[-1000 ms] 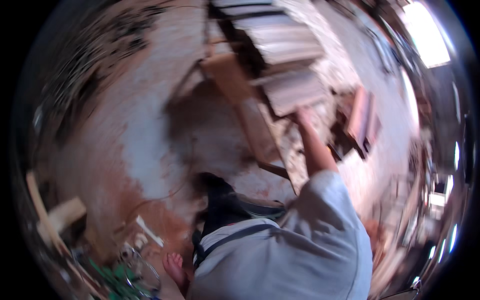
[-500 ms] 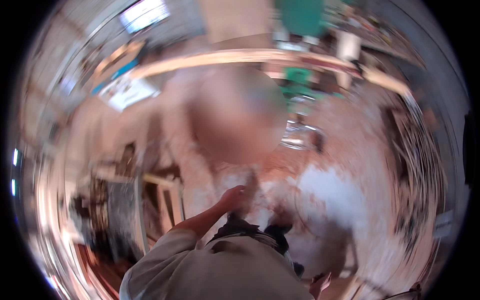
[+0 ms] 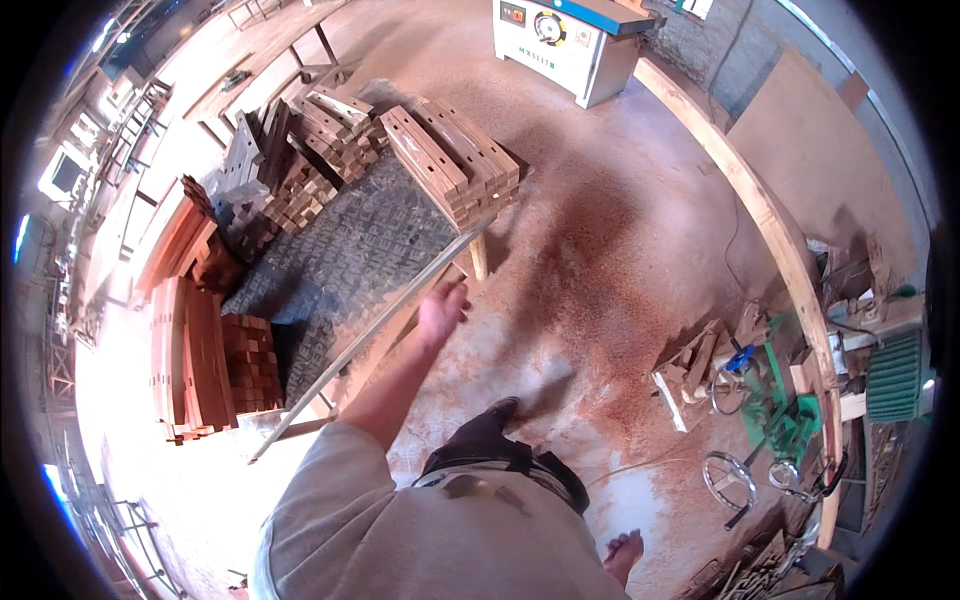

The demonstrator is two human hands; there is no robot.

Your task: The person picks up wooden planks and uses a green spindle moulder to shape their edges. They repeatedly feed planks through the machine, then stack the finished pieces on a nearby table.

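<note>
My left hand (image 3: 445, 308) is in front of me, out to the left, with loosely bent fingers and nothing in it. In the picture it lies beside the edge of a low table with a dark, patterned top (image 3: 350, 245), and I cannot tell whether it touches. Stacks of slotted wooden pieces (image 3: 440, 155) lie at the table's far end. Low at my right side hangs my right hand (image 3: 624, 550), its fingers slightly curled and no object visible in it. Sawdust-covered floor is beneath it.
Reddish boards (image 3: 195, 350) are piled at the table's left. A white and blue machine (image 3: 550, 50) stands at the far side. To the right a long pale timber (image 3: 760, 200) curves past wood offcuts (image 3: 700, 360), metal handwheels (image 3: 730, 480) and a green ribbed motor (image 3: 893, 375).
The view has swung left and sharpened from a heavy blur. The table with wood stacks has come nearer the middle, and the machine has shifted right. Both hands still appear to hold nothing.
</note>
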